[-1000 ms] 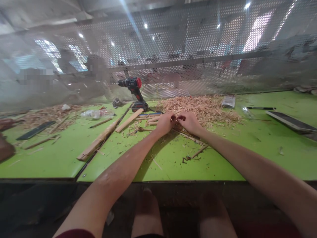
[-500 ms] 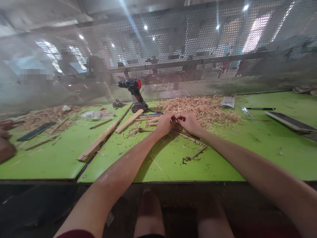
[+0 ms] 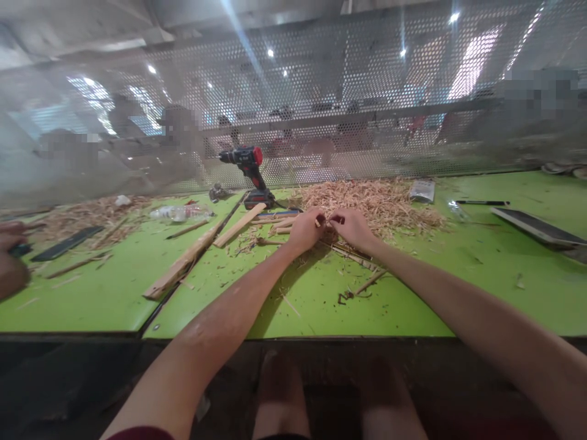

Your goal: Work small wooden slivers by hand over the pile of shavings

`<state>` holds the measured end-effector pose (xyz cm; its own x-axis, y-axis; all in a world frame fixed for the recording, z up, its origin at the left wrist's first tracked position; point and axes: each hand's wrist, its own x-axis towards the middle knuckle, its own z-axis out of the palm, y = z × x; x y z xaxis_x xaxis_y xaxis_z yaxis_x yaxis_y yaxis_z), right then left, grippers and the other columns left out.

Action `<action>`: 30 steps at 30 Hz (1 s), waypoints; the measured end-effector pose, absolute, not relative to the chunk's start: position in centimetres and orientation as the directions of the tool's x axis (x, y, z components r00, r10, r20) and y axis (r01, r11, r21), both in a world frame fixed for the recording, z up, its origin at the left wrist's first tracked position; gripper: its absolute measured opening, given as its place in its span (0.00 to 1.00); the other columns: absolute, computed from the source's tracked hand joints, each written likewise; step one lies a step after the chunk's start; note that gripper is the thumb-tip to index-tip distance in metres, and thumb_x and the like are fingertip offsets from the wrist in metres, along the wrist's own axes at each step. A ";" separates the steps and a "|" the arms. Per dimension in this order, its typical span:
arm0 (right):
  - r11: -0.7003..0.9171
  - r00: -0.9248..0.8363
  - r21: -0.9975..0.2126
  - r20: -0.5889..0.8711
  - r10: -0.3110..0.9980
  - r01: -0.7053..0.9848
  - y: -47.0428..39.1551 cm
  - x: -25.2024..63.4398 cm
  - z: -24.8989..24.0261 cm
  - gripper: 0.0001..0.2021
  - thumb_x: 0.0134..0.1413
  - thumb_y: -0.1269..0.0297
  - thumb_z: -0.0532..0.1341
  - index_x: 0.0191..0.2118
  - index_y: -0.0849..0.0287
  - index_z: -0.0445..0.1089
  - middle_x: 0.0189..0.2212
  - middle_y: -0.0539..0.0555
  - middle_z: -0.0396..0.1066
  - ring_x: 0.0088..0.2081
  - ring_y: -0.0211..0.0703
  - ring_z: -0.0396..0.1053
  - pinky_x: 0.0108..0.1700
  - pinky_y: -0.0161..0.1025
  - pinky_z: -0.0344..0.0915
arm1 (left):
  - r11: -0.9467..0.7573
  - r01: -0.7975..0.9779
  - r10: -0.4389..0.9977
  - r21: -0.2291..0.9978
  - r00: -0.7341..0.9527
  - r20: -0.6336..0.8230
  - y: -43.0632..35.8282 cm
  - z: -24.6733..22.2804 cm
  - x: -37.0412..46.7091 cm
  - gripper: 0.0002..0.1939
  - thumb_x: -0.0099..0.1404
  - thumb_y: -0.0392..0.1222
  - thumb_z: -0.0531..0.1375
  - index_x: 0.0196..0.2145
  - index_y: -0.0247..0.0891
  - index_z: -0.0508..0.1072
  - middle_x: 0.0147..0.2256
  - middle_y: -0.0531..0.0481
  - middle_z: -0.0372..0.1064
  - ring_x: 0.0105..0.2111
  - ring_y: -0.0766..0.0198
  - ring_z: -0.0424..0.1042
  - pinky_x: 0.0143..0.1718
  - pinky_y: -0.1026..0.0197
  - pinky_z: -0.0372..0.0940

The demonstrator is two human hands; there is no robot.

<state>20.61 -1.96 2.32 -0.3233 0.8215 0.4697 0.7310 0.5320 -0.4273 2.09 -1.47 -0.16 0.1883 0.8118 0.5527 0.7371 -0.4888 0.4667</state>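
My left hand (image 3: 306,231) and my right hand (image 3: 352,228) meet over the green tabletop (image 3: 330,315), fingertips almost touching. Both are closed in a pinch. What they pinch, if anything, is too small and partly hidden to name. Right behind them lies a heap of pale wood shavings (image 3: 367,198). Thin sticks (image 3: 355,255) rest on the table just below my right hand. Beside my left hand are several short pale wood pieces (image 3: 283,225). A twig with a dark curled end (image 3: 367,284) lies nearer to me.
A cordless drill (image 3: 250,174) stands upright at the back. Left of it lie a flat wood strip (image 3: 239,225), a longer board (image 3: 183,263) and a clear plastic bottle (image 3: 181,212). A phone-like slab (image 3: 541,226) sits at right. Another person's hand (image 3: 11,260) is at far left.
My hands stay in nearly the same place, with only slight finger movement. At far left the other person's hand has shifted and a dark greenish object now shows in it.
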 end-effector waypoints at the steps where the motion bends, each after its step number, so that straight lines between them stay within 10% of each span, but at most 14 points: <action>1: 0.525 -0.317 -0.434 0.465 0.827 0.732 -1.9 20.7 2.3 0.12 0.66 0.74 0.64 0.35 0.57 0.85 0.36 0.56 0.85 0.41 0.54 0.81 0.49 0.46 0.76 | -0.488 0.726 0.810 0.484 0.170 0.561 -1.4 -0.2 2.1 0.08 0.66 0.27 0.64 0.36 0.37 0.81 0.40 0.43 0.83 0.39 0.56 0.79 0.47 0.55 0.74; 30: 0.532 -0.317 -0.448 0.471 0.823 0.719 -2.2 20.4 2.3 0.11 0.67 0.77 0.65 0.39 0.59 0.86 0.39 0.57 0.86 0.42 0.50 0.81 0.50 0.43 0.74 | -0.500 0.706 0.806 0.502 0.166 0.569 -1.1 -0.5 2.0 0.06 0.67 0.28 0.66 0.36 0.36 0.81 0.38 0.44 0.83 0.38 0.56 0.79 0.46 0.55 0.73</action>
<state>20.39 -2.17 2.29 -0.3166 0.8234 0.4710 0.7186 0.5323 -0.4475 2.05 -1.08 -0.53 0.1658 0.8056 0.5687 0.7058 -0.4997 0.5021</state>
